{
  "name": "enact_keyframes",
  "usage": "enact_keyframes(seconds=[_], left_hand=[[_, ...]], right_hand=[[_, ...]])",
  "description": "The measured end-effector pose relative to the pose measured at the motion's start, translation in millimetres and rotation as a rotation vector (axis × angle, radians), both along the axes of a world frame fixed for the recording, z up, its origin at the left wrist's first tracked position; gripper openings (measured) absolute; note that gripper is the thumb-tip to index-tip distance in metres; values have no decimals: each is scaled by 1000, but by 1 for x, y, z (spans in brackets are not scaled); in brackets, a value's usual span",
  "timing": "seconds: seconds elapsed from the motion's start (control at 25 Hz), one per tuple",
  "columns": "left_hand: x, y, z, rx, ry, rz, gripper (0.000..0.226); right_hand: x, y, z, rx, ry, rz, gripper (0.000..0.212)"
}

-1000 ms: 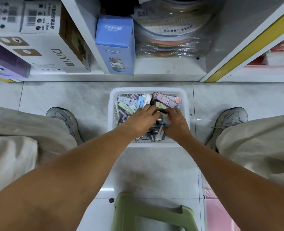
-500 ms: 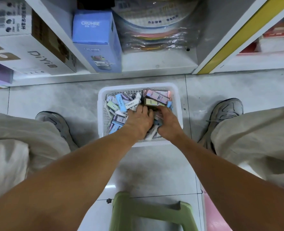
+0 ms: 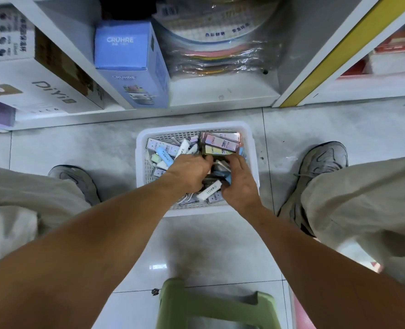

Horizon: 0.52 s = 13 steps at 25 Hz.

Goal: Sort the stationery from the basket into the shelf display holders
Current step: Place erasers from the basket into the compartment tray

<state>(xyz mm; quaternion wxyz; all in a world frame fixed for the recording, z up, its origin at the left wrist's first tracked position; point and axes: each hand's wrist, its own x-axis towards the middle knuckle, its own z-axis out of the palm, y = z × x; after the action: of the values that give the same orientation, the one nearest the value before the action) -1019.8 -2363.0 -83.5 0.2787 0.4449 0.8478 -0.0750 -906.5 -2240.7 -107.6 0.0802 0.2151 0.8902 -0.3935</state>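
At centre frame, both hands reach into a white mesh basket (image 3: 252, 148) on the grey tiled floor, the left hand (image 3: 189, 173) and right hand (image 3: 239, 184) curled down into the stationery (image 3: 165, 149); whether either has hold of anything cannot be told. The basket holds a jumble of small pastel packets, white, blue, green and lilac, with pink and yellow boxes (image 3: 221, 144) stacked at its upper right corner.
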Motion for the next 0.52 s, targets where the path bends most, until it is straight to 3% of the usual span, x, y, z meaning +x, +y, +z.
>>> enact_keyframes(seconds=[0.16, 0.28, 0.4, 0.52], left_hand=[[-14, -16, 15, -55, -75, 108, 55], [-20, -28, 26, -47, -226, 264, 42], [-25, -42, 37, 76, -432, 543, 51], [-29, -50, 52, 279, -617, 886, 65]], right_hand=[[-7, 0, 7, -13, -44, -55, 65], [-12, 1, 14, -29, -39, -69, 64], [-18, 4, 25, -94, 1, -90, 60], [-25, 2, 41, -352, 11, -128, 58]])
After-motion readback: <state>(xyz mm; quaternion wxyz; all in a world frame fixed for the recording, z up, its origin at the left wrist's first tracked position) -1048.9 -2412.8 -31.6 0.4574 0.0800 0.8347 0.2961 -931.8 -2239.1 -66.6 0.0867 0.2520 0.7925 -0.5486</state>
